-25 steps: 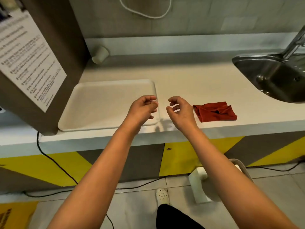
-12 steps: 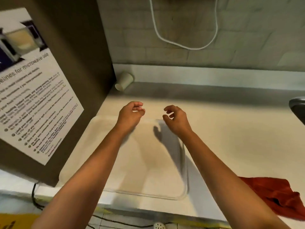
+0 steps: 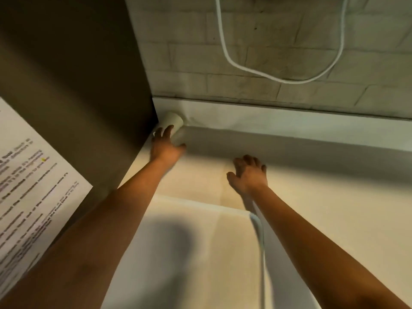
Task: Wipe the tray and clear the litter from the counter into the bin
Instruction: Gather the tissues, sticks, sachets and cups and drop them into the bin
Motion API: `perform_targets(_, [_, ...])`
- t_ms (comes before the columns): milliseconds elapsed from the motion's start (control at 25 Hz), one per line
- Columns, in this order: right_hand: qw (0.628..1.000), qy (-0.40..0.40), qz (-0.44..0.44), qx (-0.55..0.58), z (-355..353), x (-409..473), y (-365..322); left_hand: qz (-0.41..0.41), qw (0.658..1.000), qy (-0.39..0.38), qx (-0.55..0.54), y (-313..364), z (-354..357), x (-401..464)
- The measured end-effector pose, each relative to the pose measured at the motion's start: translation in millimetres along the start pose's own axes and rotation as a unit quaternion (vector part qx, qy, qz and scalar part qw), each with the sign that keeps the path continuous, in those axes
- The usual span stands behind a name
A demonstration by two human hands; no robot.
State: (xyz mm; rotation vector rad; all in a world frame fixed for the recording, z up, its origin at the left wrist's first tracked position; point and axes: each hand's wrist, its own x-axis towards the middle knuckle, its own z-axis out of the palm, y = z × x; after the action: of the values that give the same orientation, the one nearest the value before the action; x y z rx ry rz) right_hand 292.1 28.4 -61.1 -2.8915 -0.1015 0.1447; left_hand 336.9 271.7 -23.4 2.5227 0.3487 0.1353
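Neither grip is closed on anything yet: the left hand (image 3: 166, 147) is now stretched into the back corner with spread fingers at the paper cup (image 3: 171, 122) lying on its side there, while the right hand (image 3: 249, 173) is held relaxed above the bench (image 3: 334, 197). Half a second ago both hands were hovering over the tray (image 3: 200, 253), so litter-clearing is judged to have begun; the tray lies nearer, beneath the forearms.

Both forearms bare — no sleeves, hands (image 3: 166, 147) ungloved.

Counter (image 3: 334, 197) bears tray (image 3: 200, 253), cup (image 3: 172, 121).
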Motion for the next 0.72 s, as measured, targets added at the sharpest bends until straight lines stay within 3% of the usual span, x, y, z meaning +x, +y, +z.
perform_targets(360, [0.998, 0.051, -0.008, -0.028, 19.1, 14.6, 9.7, -0.020, 0.998, -0.001, -0.066, -31.5, 22.4, 65.8])
perform_targets(560, [0.999, 0.047, -0.005, -0.014, 16.1, 14.1, 8.0, -0.048, 0.997, 0.045, -0.044, -25.4, 31.0, 74.2])
perform_targets(720, [0.999, 0.045, -0.007, -0.007, 12.2, 11.3, 7.0, -0.084, 0.981, 0.096, -0.148, -4.3, 32.4, 48.4])
